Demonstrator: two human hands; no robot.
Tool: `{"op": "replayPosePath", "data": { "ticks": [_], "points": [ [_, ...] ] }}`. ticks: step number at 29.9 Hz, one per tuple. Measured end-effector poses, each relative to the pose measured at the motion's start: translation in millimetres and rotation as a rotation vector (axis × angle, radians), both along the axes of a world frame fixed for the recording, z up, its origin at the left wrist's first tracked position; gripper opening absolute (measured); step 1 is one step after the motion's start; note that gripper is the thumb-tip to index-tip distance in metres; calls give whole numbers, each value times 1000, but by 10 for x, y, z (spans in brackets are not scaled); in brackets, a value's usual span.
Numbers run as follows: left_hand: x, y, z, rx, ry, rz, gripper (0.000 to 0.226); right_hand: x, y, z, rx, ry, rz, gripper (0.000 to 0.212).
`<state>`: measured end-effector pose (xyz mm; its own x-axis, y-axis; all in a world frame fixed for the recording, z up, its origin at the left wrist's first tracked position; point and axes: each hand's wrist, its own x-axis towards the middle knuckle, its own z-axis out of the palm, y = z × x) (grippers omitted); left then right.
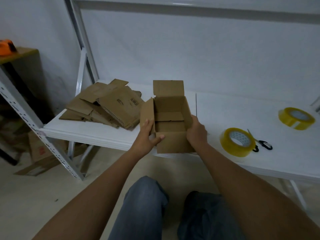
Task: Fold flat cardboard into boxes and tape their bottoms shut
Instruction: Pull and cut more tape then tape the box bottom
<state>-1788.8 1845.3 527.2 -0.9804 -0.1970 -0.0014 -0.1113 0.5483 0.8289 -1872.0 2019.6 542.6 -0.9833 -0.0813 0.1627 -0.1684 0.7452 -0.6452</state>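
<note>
An opened brown cardboard box (170, 116) stands at the front edge of the white table (242, 116), its top flaps up and its inside showing. My left hand (148, 134) grips the box's near left corner, thumb across the front wall. My right hand (196, 129) holds the right wall. A pile of flat cardboard blanks (105, 106) lies on the table to the left of the box. One roll of clear yellowish tape (237, 142) lies to the right of the box, and a second roll (296, 118) sits farther right.
Scissors (259, 142) with black handles lie just behind the nearer tape roll. A white metal shelf frame (34, 125) stands at the left, with cardboard boxes (39, 160) on the floor below it. An orange object (7, 46) rests on a stand at far left. My knees are below the table edge.
</note>
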Motion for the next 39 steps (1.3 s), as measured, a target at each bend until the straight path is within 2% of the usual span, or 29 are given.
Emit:
{"op": "replayPosePath", "data": {
  "ticks": [5, 8, 11, 16, 21, 24, 28, 31, 35, 39],
  "points": [
    [-175, 496, 432, -96, 169, -60, 83, 52, 520, 327, -127, 104, -137, 57],
    [-468, 1272, 734, -169, 232, -186, 82, 64, 1321, 563, -158, 129, -322, 59],
    [-725, 2141, 863, -242, 251, -371, 82, 135, 2267, 669, -162, 101, -488, 52],
    [-939, 3352, 703, -270, 196, -603, 80, 280, 3526, 477, -116, 73, -680, 42],
    [-1143, 4007, 225, -178, 75, -744, 77, 187, 4141, 143, -53, 5, -769, 37],
    [-1300, 4154, -108, -86, -35, -758, 77, 17, 4333, -157, -9, -30, -772, 28],
    [-1608, 4352, -344, 18, 42, -689, 73, -335, 4566, -366, -44, 76, -758, 24],
    [-1867, 4579, -399, 5, 86, -628, 71, -651, 4796, -420, 127, 165, -711, 41],
    [-2069, 4936, -395, -138, 152, -575, 67, -946, 5025, -417, 384, 16, -747, 61],
    [-2113, 5216, -348, -217, 159, -561, 68, -1004, 5073, -382, 453, -48, -740, 69]
  ]
}}
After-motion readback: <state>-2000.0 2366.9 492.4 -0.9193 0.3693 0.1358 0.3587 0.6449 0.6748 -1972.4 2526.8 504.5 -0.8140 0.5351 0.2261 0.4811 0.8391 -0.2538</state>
